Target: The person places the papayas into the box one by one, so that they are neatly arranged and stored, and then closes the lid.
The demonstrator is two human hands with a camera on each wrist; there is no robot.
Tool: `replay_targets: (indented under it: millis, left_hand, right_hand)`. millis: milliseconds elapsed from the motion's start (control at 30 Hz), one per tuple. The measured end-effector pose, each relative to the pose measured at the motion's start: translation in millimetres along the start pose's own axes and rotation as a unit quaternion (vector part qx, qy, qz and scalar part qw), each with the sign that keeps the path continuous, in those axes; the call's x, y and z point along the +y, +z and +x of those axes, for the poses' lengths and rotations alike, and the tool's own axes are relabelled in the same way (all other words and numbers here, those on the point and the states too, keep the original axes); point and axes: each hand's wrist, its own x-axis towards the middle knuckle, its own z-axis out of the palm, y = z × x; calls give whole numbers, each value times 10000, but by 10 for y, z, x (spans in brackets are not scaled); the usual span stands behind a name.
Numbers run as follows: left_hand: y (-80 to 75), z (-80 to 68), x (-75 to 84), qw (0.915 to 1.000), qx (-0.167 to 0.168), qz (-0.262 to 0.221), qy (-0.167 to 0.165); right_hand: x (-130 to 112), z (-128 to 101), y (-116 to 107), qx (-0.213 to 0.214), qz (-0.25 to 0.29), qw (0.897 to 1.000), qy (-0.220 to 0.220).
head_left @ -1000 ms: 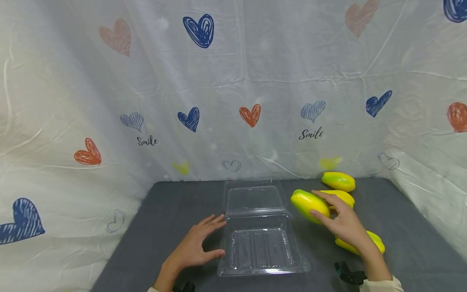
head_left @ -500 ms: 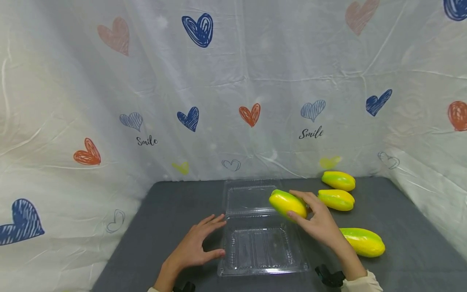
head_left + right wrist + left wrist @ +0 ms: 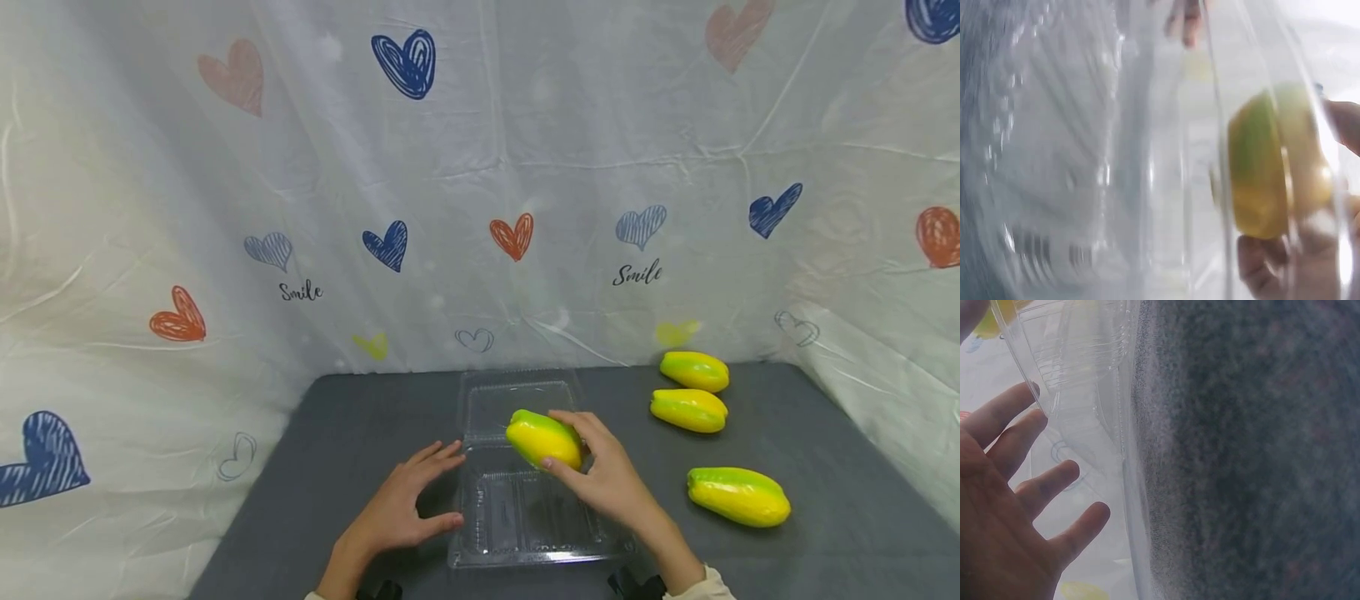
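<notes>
My right hand [image 3: 607, 475] grips a yellow-green papaya [image 3: 543, 438] between thumb and fingers, above the clear plastic clamshell box [image 3: 540, 557]. In the right wrist view the papaya [image 3: 1266, 162] shows through the box's clear wall. The box lies unfolded, its lid [image 3: 517, 398] laid back toward the curtain and its base nearer me. At the base's left side my left hand [image 3: 401, 508] has its fingers spread and fairly straight, thumb apart. Fingertips [image 3: 1036, 419] of that hand are right at the clear rim in the left wrist view.
Three more papayas lie on the right of the grey tabletop [image 3: 345, 450]: one at the back [image 3: 694, 372], one just before it [image 3: 688, 411], one nearer me [image 3: 738, 497]. A white curtain [image 3: 442, 167] with printed hearts hangs behind and along both sides.
My right hand has carried the papaya leftward, from beside the other papayas to over the box. My left hand has stayed at the box's left side.
</notes>
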Motion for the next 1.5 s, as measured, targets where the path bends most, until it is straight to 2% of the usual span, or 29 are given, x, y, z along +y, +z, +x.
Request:
replay_targets:
  millis: [267, 533, 967, 1200, 1500]
  left_hand:
    - [-2, 1, 6, 9999, -40, 22, -100]
    - [-1, -1, -1, 9999, -56, -8, -139]
    - [13, -5, 6, 9994, 17, -227, -258]
    - [16, -11, 4, 9993, 24, -269, -254]
    - [20, -14, -6, 9994, 22, -279, -202]
  right_hand:
    - [-102, 3, 245, -253, 209, 9994, -57]
    - [-113, 6, 363, -304, 259, 9992, -44]
    - [-160, 30, 506, -307, 242, 9986, 348]
    - [-203, 37, 633, -295, 138, 9981, 523]
    - [-142, 34, 736, -554, -201, 9964, 618]
